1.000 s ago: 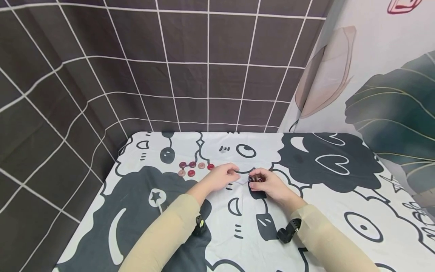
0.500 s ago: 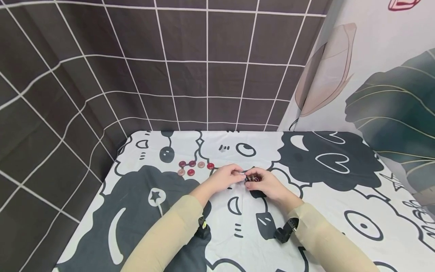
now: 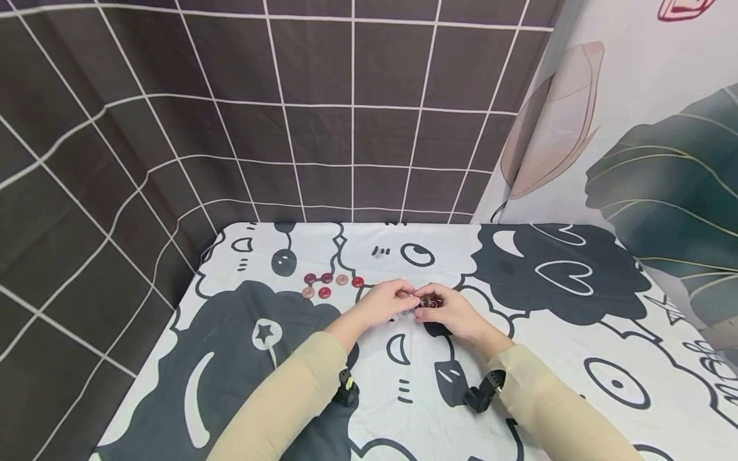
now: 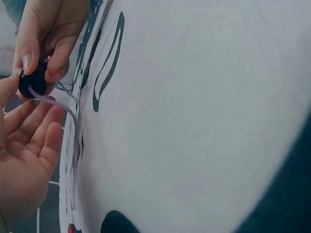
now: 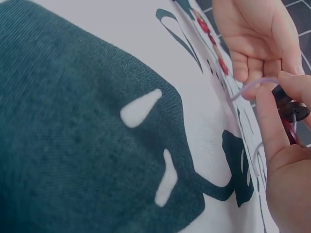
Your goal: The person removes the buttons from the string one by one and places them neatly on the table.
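In the head view both hands meet over the middle of the printed cloth. My right hand (image 3: 455, 310) pinches a small cluster of dark, glossy round buttons (image 3: 429, 301) between thumb and fingers. The right wrist view shows a dark button (image 5: 294, 111) with a hole and more reddish pieces behind it. A pale purple cord (image 4: 63, 104) comes out of the dark button (image 4: 33, 83) and hangs down in a loose curve. My left hand (image 3: 389, 301) brings its thumb and a fingertip to that button's edge, its other fingers loosely bent; their grip is partly hidden.
Several red and pink buttons, such as a bright red button (image 3: 357, 282), lie left of the hands. A black-and-white patterned cloth (image 3: 380, 378) covers the table. A dark gridded curtain (image 3: 380, 134) hangs behind, with a leaf-printed curtain (image 3: 674, 166) at the right.
My hands were a little apart a second ago; the left has since moved right and the right slightly left, so their fingertips meet. The loose red and pink buttons have stayed put.
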Demonstrator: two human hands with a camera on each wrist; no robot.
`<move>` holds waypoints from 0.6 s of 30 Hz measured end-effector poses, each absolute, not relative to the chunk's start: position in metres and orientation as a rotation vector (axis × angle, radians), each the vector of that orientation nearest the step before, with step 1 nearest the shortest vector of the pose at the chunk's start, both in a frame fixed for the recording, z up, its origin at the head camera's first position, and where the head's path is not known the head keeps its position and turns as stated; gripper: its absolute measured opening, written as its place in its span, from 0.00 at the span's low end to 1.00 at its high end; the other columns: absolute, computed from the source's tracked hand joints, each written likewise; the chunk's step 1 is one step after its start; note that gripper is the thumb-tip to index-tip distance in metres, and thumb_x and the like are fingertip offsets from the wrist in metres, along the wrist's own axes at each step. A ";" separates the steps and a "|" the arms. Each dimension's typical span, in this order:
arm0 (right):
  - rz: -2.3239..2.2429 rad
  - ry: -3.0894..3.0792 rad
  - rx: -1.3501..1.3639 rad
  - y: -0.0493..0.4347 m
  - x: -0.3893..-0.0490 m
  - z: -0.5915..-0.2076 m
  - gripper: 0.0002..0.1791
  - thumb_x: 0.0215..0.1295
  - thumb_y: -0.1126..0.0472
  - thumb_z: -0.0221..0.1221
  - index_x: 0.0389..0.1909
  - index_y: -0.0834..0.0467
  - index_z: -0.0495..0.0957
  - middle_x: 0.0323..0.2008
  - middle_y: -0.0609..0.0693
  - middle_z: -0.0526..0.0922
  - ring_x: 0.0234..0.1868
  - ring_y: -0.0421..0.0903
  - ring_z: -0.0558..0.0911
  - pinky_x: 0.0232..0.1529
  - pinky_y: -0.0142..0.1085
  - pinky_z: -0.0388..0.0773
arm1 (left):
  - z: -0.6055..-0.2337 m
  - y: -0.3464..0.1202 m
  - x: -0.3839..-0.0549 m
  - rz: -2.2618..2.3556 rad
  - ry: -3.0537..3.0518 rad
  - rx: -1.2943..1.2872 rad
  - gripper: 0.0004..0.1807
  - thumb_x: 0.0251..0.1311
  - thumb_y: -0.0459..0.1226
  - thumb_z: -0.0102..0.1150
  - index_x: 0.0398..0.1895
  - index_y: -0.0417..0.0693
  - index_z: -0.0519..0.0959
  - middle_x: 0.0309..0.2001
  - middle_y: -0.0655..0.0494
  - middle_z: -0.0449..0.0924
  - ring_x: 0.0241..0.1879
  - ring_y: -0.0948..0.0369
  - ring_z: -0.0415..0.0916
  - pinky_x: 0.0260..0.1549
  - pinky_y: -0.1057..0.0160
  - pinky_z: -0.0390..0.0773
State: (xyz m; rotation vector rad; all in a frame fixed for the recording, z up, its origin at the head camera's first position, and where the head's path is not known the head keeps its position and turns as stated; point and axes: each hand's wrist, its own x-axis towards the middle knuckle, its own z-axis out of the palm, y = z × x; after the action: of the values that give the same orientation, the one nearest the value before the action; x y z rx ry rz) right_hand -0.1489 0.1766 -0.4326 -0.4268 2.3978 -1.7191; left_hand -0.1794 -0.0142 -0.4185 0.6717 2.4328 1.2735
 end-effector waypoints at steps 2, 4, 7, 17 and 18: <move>-1.726 2.394 -0.424 0.176 -0.149 -0.432 0.19 0.54 0.66 0.65 0.47 0.65 0.75 0.38 0.54 0.79 0.38 0.46 0.77 0.38 0.32 0.76 | -0.418 -0.013 -0.179 1.262 2.435 0.676 0.14 0.62 0.46 0.56 0.47 0.50 0.78 0.35 0.63 0.78 0.32 0.66 0.74 0.33 0.66 0.73; -1.726 2.400 -0.421 0.176 -0.149 -0.433 0.20 0.54 0.66 0.65 0.48 0.65 0.75 0.39 0.54 0.79 0.38 0.46 0.77 0.38 0.31 0.76 | -0.419 -0.013 -0.179 1.264 2.430 0.682 0.14 0.62 0.46 0.57 0.46 0.50 0.78 0.34 0.63 0.79 0.31 0.66 0.74 0.33 0.67 0.73; -1.735 2.411 -0.434 0.175 -0.148 -0.433 0.20 0.53 0.67 0.65 0.48 0.66 0.74 0.40 0.53 0.79 0.38 0.45 0.77 0.38 0.31 0.75 | -0.421 -0.012 -0.179 1.284 2.413 0.689 0.13 0.62 0.45 0.57 0.45 0.48 0.78 0.34 0.63 0.80 0.31 0.67 0.74 0.32 0.68 0.73; -1.793 2.364 -0.402 0.175 -0.150 -0.438 0.20 0.55 0.70 0.60 0.50 0.69 0.72 0.41 0.58 0.79 0.38 0.44 0.79 0.40 0.31 0.77 | -0.423 -0.013 -0.178 1.286 2.420 0.658 0.13 0.61 0.44 0.58 0.45 0.48 0.78 0.36 0.62 0.79 0.34 0.67 0.75 0.35 0.67 0.74; -1.821 2.337 -0.392 0.175 -0.150 -0.439 0.20 0.55 0.71 0.59 0.50 0.70 0.71 0.42 0.60 0.79 0.39 0.44 0.79 0.41 0.32 0.78 | -0.422 -0.013 -0.178 1.281 2.426 0.654 0.13 0.61 0.44 0.58 0.45 0.48 0.78 0.36 0.62 0.79 0.34 0.66 0.74 0.35 0.67 0.74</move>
State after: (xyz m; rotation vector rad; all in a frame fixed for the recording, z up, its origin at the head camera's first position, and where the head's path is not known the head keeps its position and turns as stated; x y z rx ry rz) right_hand -0.1500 0.1746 -0.4387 -0.3917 2.3368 -1.8213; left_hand -0.1779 -0.0129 -0.4224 0.6542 2.4263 1.2814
